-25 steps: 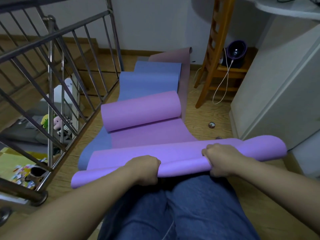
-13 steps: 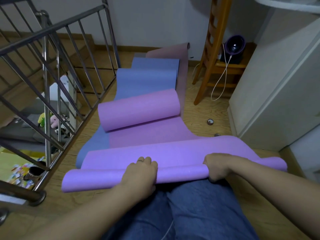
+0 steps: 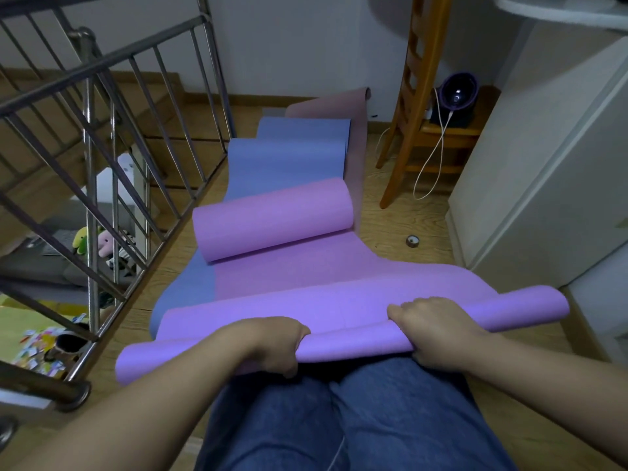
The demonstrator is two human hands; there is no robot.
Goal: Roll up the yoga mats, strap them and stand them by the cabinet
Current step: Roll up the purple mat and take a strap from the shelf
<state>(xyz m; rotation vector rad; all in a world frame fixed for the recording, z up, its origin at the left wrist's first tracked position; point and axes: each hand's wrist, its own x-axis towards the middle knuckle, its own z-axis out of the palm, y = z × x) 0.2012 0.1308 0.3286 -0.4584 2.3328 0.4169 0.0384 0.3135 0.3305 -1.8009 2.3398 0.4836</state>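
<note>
A purple yoga mat (image 3: 306,277) lies on the wooden floor in front of my knees, its near end curled into a thin roll (image 3: 343,341) that spans the view. My left hand (image 3: 272,345) and my right hand (image 3: 438,331) both grip that roll from above. The mat's far end is curled into a thicker roll (image 3: 272,219). Under it lies a blue mat (image 3: 289,154), and a dusty pink mat (image 3: 353,110) runs beneath along the right side up to the wall. The white cabinet (image 3: 543,164) stands at the right.
A metal stair railing (image 3: 112,141) runs along the left with a drop behind it. A wooden chair (image 3: 411,107) with a white cable stands at the back right, next to a dark round device (image 3: 457,93). A small tape roll (image 3: 412,241) lies on the floor.
Both hands have shifted their grip on the near roll and turned it forward; the roll's right end has lifted and looks thicker.
</note>
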